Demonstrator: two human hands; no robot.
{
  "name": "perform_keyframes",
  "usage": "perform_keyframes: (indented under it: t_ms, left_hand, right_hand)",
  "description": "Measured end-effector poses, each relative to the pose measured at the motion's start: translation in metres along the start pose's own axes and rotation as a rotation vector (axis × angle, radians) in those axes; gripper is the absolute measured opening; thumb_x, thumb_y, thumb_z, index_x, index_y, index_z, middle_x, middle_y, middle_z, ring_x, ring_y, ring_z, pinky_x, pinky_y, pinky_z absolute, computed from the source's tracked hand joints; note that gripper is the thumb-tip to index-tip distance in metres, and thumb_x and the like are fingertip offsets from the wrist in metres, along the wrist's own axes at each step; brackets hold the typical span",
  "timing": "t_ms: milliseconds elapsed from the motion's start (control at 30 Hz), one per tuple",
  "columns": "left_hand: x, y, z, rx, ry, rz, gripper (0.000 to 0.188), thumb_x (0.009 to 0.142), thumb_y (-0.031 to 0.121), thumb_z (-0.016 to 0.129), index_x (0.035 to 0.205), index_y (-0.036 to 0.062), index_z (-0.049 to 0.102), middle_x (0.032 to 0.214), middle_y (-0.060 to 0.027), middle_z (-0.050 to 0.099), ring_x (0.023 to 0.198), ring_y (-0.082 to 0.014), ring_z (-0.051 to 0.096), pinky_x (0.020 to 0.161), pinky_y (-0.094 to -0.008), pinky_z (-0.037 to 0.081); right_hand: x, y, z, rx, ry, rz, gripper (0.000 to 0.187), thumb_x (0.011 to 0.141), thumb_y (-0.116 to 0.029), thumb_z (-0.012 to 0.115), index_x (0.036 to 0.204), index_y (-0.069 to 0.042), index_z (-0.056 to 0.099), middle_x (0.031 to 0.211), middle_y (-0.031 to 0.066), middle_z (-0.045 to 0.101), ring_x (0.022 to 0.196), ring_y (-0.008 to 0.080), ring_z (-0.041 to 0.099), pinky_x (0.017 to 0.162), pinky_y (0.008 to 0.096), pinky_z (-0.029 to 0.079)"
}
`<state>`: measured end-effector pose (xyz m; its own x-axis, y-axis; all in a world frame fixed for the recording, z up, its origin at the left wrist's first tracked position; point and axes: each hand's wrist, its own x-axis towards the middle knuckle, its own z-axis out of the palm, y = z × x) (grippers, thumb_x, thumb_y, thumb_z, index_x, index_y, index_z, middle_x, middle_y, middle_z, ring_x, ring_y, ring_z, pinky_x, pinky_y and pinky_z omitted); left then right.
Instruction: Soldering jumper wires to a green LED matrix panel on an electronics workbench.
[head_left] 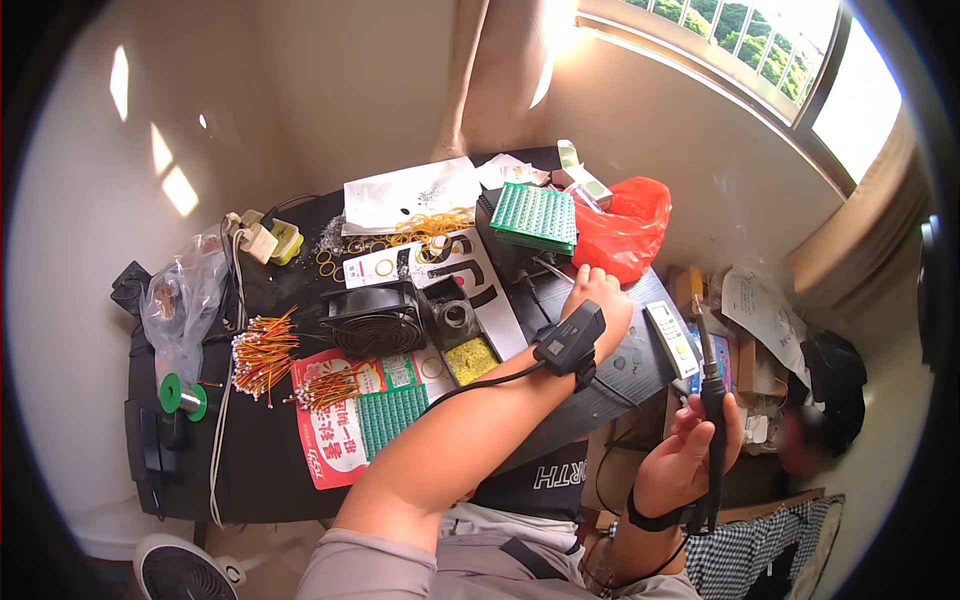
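One black, boxy stand (pixel 455 318) on the dark table (pixel 262 455) holds speckled yellow material (pixel 472 362). The right hand (pixel 682 462) wraps its fingers around an upright, black-handled soldering iron (pixel 714 405) beside the table; the left hand (pixel 603 303) nears a red plastic bag (pixel 630 232), finger opening and hold unclear.

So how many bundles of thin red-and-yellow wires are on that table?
2: the larger red-and-yellow wire bundle lies toward the left on the black table; the smaller red-and-yellow wire bundle lies on the red-and-white printed sheet. The left forearm may hide more.
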<state>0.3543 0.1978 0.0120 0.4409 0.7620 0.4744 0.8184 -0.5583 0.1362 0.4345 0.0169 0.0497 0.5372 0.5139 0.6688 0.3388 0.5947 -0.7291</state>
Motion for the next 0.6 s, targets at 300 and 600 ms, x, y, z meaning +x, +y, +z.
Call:
perform_keyframes:
  t_ms: [300,600]
  left_hand:
    - [-0.164,-0.019,-0.181,-0.080,-0.079,0.018,0.014,0.071,0.009,0.061,0.084,0.0030,0.062,0.070,-0.0060,0.051,0.068,-0.0248,0.053,0.066,-0.0391,0.041]
    - [-0.355,-0.098,-0.241,0.091,0.220,-0.706,0.019,0.077,-0.009,0.056,0.094,-0.0025,0.061,0.087,-0.0156,0.057,0.080,-0.0333,0.055,0.072,-0.0420,0.045]
  right_hand:
    - [-0.020,0.008,0.028,0.055,-0.457,-0.075,0.036,0.094,-0.015,0.061,0.125,0.002,0.052,0.092,0.0192,0.062,0.077,0.0257,0.060,0.071,0.0352,0.051]
    - [-0.040,0.019,0.103,-0.040,-0.673,-0.287,0.037,0.082,0.002,0.067,0.118,0.004,0.059,0.097,0.0206,0.062,0.081,0.0329,0.062,0.073,0.0385,0.052]
